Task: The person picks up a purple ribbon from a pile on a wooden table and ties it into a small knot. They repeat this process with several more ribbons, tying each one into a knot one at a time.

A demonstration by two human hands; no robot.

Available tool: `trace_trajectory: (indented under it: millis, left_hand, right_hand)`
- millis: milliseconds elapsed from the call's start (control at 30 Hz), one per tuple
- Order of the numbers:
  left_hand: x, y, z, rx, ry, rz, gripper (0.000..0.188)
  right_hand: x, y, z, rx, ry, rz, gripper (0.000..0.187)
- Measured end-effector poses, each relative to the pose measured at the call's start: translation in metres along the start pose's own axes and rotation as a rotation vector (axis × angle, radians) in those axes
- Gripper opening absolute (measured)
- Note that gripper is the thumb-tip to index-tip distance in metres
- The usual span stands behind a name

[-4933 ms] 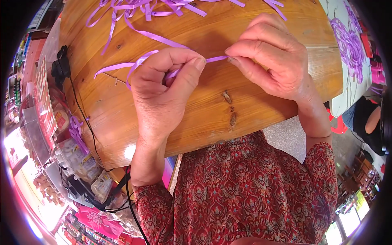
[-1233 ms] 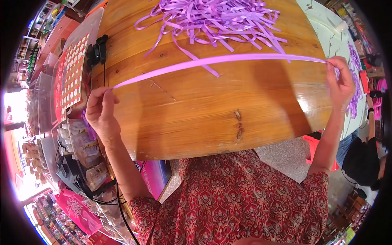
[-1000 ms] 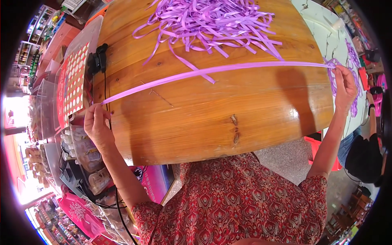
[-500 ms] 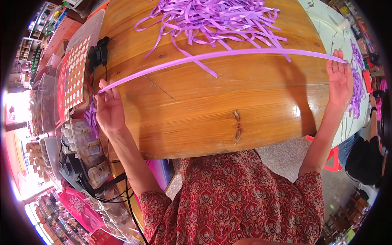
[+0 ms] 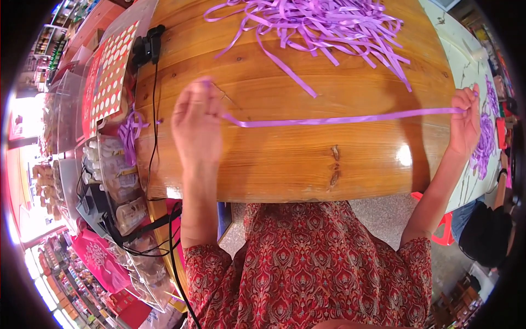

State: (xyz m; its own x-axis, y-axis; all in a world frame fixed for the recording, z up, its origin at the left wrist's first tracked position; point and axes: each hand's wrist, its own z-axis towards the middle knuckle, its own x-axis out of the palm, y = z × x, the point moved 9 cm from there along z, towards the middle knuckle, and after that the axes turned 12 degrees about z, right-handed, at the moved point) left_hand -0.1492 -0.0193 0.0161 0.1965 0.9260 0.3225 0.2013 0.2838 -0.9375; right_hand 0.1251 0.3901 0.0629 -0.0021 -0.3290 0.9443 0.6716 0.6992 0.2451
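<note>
A narrow purple ribbon [image 5: 329,120] stretches across the wooden table [image 5: 263,164] between my two hands, sagging slightly near its left end. My left hand [image 5: 198,109], a little blurred, is closed on one end, with a bit of purple showing at the fingertips. At the table's right edge, my right hand [image 5: 466,118] has its fingers curled round the other end. Beyond the ribbon, a large heap of loose purple ribbons [image 5: 329,27] lies at the far side, several ends trailing toward me.
Left of the table are a red card with white dots [image 5: 112,82], a black clip-like device [image 5: 148,45] with a cable, clear bins of packets [image 5: 118,175] and a purple ribbon bunch [image 5: 130,134]. More purple ribbons [image 5: 483,145] lie on the white marbled table [image 5: 457,49] at right, near another person [image 5: 485,225].
My left hand has moved right and inward with its ribbon end, so the ribbon slackened and dropped nearer me. My right hand's fingers have curled from outstretched to closed. The whole view shifted slightly.
</note>
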Motion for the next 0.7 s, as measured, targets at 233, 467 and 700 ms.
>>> trace_trajectory:
  millis: [233, 467, 700]
  left_hand:
    - [0.053, -0.001, -0.039, 0.101, 0.349, 0.12, 0.015]
    - [0.081, -0.002, -0.062, 0.077, 0.417, 0.186, 0.018]
    - [0.088, -0.004, -0.067, 0.173, 0.468, 0.281, 0.02]
  right_hand:
    - [0.068, -0.11, -0.018, -0.138, 0.125, -1.178, 0.025]
    - [0.105, -0.204, -0.042, 0.155, 0.405, -1.115, 0.026]
    - [0.1, -0.222, -0.048, 0.224, 0.545, -1.075, 0.023]
